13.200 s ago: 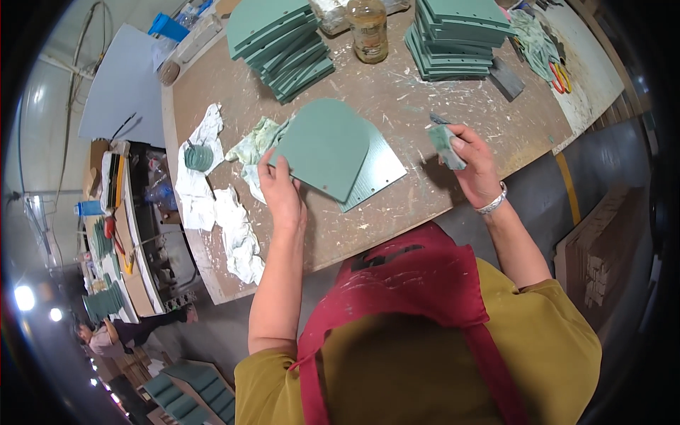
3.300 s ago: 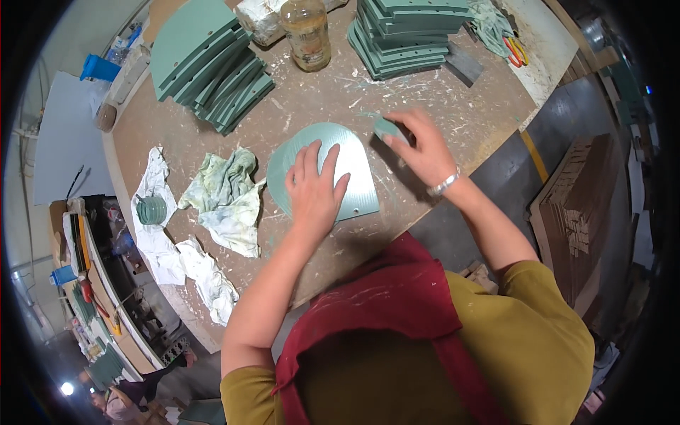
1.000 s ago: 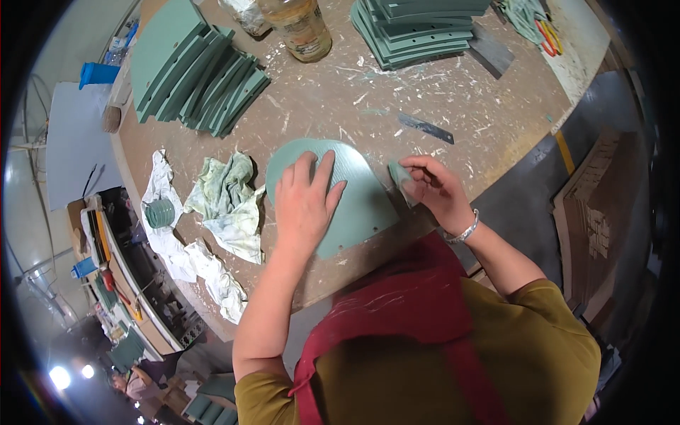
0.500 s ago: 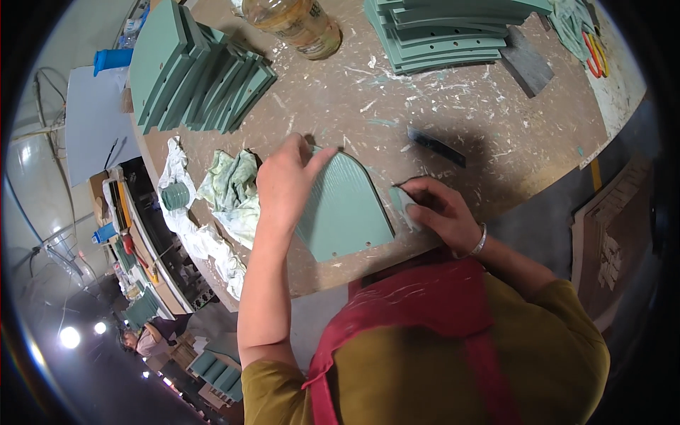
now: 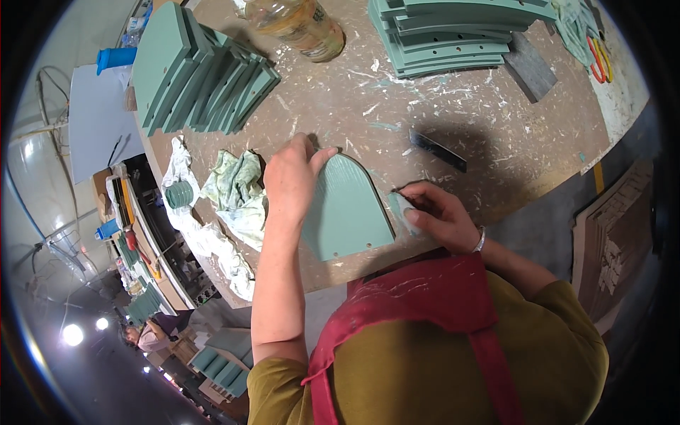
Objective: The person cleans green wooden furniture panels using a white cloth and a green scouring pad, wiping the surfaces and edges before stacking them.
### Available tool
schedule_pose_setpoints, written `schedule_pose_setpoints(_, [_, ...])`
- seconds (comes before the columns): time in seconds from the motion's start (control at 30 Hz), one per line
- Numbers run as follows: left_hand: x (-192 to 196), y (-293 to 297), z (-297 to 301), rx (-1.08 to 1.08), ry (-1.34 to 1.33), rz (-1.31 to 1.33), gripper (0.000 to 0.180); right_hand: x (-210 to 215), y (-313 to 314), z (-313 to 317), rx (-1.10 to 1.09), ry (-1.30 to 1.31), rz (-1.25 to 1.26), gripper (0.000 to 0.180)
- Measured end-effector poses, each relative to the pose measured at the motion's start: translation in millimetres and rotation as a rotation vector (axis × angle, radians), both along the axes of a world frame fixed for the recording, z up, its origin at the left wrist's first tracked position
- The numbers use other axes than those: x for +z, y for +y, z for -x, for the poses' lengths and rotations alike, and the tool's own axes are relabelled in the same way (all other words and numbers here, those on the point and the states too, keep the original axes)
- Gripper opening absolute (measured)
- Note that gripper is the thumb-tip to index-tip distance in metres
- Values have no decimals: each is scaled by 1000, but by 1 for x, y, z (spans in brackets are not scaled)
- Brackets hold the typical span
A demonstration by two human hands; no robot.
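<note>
Probably, light, even pressure suited the right hand (image 5: 448, 222), fingers (image 5: 425, 190) clamped on the pad (image 5: 404, 211), while the left hand (image 5: 290, 173), grip unclear, steadied the green panel (image 5: 346, 212).

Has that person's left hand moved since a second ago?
Yes: the left hand has shifted leftward, closer to the stained cloth, from atop the green panel to its curved edge.

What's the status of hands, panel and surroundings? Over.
Left hand at curved end of green panel. Right hand pinching stained pad beside panel. Dark strip apart from panel.
</note>
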State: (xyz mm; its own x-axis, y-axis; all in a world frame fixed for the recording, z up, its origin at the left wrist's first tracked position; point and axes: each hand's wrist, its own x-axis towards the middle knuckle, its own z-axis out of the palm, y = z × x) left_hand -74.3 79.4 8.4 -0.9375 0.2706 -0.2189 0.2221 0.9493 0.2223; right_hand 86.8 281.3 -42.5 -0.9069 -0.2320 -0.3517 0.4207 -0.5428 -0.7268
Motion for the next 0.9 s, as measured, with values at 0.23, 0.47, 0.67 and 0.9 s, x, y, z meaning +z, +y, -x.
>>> schedule_pose_setpoints(0.23, [5, -8, -1, 20, -5, -61, 36, 6, -2, 2, 25, 15, -165, 29])
schedule_pose_setpoints(0.47, [-3, -96, -15, 193, 431, 70, 46, 38, -33, 11, 167, 282, -339, 32])
schedule_pose_setpoints(0.67, [-17, -158, -10, 216, 353, -184, 37, 19, -84, 22, 437, 471, -370, 35])
schedule_pose_setpoints(0.9, [-8, -48, -34, -526, 190, -430, 30, 31, -84, 25, 564, 587, -659, 34])
